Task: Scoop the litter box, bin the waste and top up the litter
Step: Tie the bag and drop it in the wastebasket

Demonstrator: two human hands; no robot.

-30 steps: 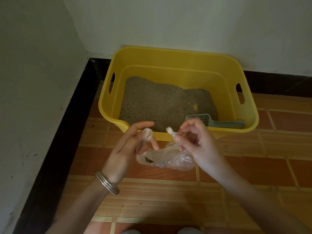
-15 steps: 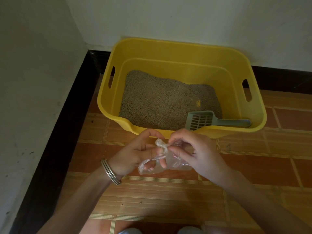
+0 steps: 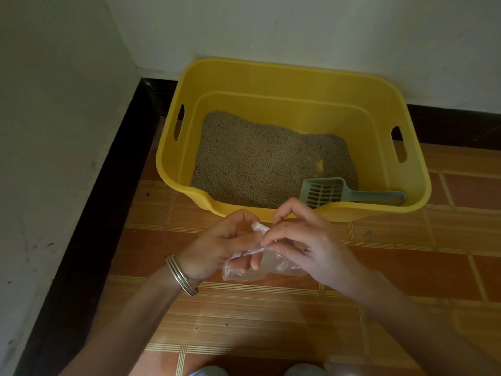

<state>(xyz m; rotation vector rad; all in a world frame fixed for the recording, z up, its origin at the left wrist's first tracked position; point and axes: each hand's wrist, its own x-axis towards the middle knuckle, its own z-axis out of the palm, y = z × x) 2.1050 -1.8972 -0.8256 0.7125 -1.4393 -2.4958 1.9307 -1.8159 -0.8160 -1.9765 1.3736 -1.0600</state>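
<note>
A yellow litter box (image 3: 271, 77) stands on the floor in the room's corner, with grey-brown litter (image 3: 265, 158) spread over its bottom. A grey slotted scoop (image 3: 325, 191) lies inside at the front right, handle pointing right. In front of the box, above the floor, both hands hold a small clear plastic bag (image 3: 268, 267). My left hand (image 3: 219, 245) pinches the bag's twisted top from the left. My right hand (image 3: 306, 240) grips the same top from the right. The bag's contents cannot be made out.
White walls meet at the back left, with a dark skirting strip (image 3: 89, 213) along the floor. Orange-brown floor tiles (image 3: 271, 321) stretch toward me and to the right. Two metal bangles (image 3: 180, 275) sit on my left wrist.
My hands have come together from apart, joining the two ends of the bag's top. The view has shifted, so more of the scoop shows in the box.
</note>
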